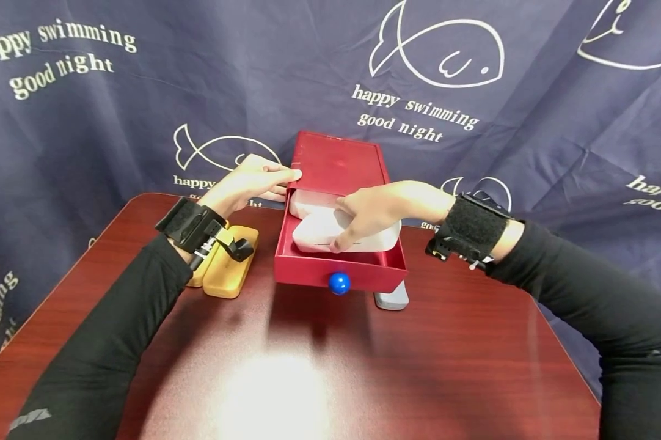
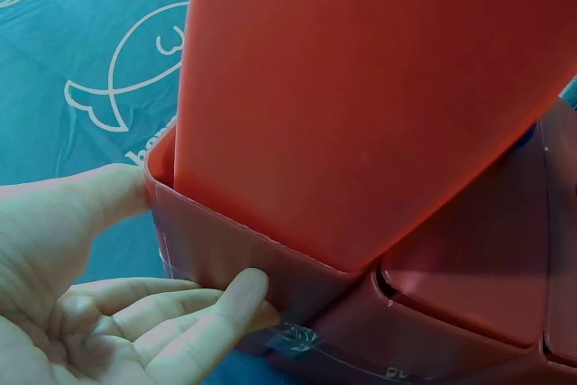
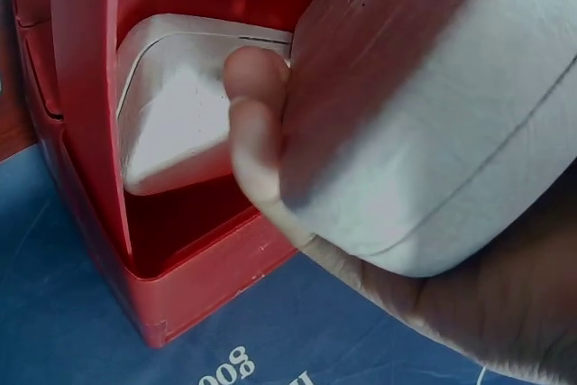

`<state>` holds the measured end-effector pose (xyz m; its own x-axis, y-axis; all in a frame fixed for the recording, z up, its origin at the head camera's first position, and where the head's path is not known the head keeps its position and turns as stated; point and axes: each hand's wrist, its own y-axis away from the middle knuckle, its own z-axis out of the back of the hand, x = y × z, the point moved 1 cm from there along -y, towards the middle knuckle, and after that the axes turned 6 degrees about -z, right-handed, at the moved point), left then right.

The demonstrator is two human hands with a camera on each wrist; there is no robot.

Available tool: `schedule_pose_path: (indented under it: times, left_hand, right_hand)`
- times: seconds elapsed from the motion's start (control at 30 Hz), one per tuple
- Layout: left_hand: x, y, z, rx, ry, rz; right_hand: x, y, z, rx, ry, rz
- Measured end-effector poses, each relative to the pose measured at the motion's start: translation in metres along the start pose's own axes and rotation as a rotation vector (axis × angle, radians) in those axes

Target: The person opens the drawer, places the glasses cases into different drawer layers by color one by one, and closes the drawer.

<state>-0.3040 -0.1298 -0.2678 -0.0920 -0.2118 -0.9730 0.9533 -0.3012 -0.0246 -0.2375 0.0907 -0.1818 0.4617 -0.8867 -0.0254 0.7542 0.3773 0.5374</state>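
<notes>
White case [image 1: 330, 235] sits in the pulled-out red drawer [image 1: 338, 269], lying over a second white case [image 1: 308, 203] further back. Right hand [image 1: 377, 211] grips the top case: fingers curled down over its near edge, thumb on the far side. Drawer belongs to a red box [image 1: 338, 162] at the back of the bench [image 1: 330, 366]; blue knob [image 1: 339, 283] on the drawer front.

Left hand [image 1: 248, 183] is on the box's left rear corner, fingers straight and relaxed against the shell, nothing clenched.

Hidden/unclear:
- Head view: right hand covers most of the top case; the rear case is partly under it and partly under the box shell.
- A grey object [image 1: 392, 299] pokes out from under the drawer's right front corner, mostly hidden; can't identify it.
- Two tan cases [image 1: 228, 269] left of the drawer, partly behind the left wrist strap.

View differences:
- Right wrist view shows the fingers [image 3: 257, 123] wrapped on the case edge and the seam line round the case; rear case visible in the drawer.
- Left wrist view shows only the box shell, thumb and fingers [image 2: 216, 313] pressing its corner; clear tape at the bottom edge.

Writing: backdrop [image 1: 88, 122] reads "happy swimming good night" with whale outlines. Small embossed mark on the held case, unreadable.
</notes>
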Motion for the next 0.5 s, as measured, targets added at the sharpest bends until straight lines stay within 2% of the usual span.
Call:
schedule_pose_path:
  times: [0.5]
  left_hand:
    - [0.0,-0.001,-0.001,0.009,0.001,0.006]
  right_hand:
    - [0.008,-0.006,-0.013,-0.034,0.062,-0.046]
